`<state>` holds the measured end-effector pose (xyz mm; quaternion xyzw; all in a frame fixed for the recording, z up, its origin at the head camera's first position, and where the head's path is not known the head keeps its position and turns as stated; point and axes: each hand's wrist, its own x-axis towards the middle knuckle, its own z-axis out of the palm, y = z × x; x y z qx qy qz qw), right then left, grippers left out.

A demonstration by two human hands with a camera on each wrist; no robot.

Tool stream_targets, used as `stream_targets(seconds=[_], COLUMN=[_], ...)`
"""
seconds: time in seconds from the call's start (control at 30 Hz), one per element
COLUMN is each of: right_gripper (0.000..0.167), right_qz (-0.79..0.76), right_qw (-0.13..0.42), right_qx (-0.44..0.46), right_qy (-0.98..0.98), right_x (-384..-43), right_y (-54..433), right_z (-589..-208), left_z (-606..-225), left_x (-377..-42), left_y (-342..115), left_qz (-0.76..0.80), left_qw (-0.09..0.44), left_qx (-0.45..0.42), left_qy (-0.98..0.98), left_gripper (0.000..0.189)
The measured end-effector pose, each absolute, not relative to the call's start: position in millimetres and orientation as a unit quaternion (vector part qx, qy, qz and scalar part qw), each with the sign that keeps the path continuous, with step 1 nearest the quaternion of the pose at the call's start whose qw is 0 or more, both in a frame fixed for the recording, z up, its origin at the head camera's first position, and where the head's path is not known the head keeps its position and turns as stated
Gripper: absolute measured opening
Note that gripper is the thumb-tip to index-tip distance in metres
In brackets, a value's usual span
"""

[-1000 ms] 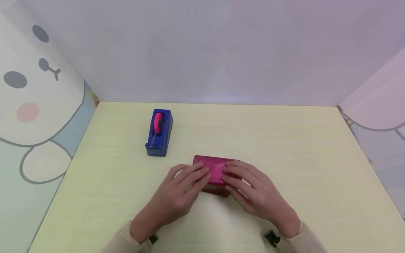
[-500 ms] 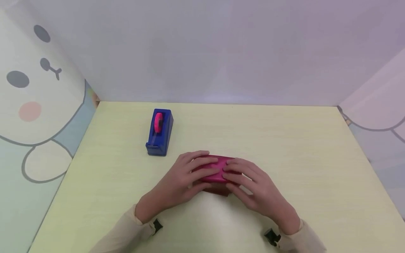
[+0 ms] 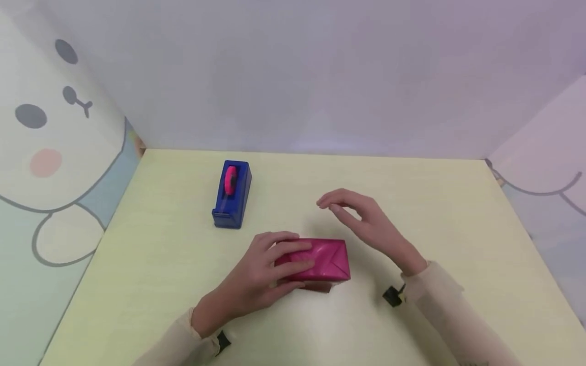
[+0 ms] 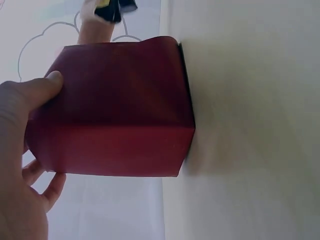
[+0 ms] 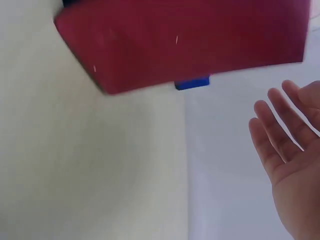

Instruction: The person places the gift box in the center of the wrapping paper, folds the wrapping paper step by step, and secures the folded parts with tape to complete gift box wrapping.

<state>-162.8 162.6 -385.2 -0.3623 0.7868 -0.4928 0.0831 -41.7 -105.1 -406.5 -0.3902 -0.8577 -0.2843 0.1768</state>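
A box wrapped in shiny magenta paper [image 3: 327, 262] stands on the table in front of me, with folded triangular flaps showing on its top. My left hand [image 3: 258, 272] holds its left part, thumb along the near side and fingers spread over the top and far edge. In the left wrist view, the thumb [image 4: 42, 92] presses one face of the wrapped box [image 4: 120, 90], and other fingertips show at its opposite side. Beyond the box to the right, my right hand [image 3: 363, 216] is in the air, touching nothing; its loosely bent fingers show in the right wrist view.
A blue tape dispenser [image 3: 232, 195] with a pink-cored tape roll [image 3: 230, 180] stands behind and left of the box. The pale wood-look table [image 3: 435, 203] ends at a whitish back wall [image 3: 320, 76]. Side panels carry cartoon prints [image 3: 59, 127].
My right hand has let go of the box and moved up and away toward the far right. The left hand has shifted from the top to around the box's left part.
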Motion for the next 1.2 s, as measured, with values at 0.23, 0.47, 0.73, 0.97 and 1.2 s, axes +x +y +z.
stream_targets(seconds=[0.23,0.47,0.73,0.97,1.2], right_gripper=[0.022,0.022,0.022,0.023,0.029], right_qz=[-0.442,-0.433,-0.455,-0.442,-0.415], right_qw=[0.161,0.192,0.183,0.191,0.225], right_qx=[-0.413,-0.436,-0.440,-0.454,-0.485], right_qy=[0.780,0.765,0.752,0.749,0.737], right_x=[-202.0,-199.2,-177.3,-192.1,-208.1], right_y=[110.7,83.9,100.2,74.8,25.5], right_z=[-393.5,-398.2,-397.2,-405.0,-414.4], left_z=[-409.6,-412.5,-412.4,-411.4,-415.2], left_x=[-28.0,-26.0,-27.2,-25.3,-26.6], left_y=[-109.5,-108.0,-112.2,-115.3,-113.0], left_qz=[-0.312,-0.321,-0.308,-0.324,-0.329], left_qw=[0.166,0.181,0.198,0.204,0.211], left_qx=[-0.401,-0.410,-0.411,-0.426,-0.460], left_qy=[-0.845,-0.834,-0.835,-0.820,-0.797], left_gripper=[0.053,0.047,0.047,0.045,0.046])
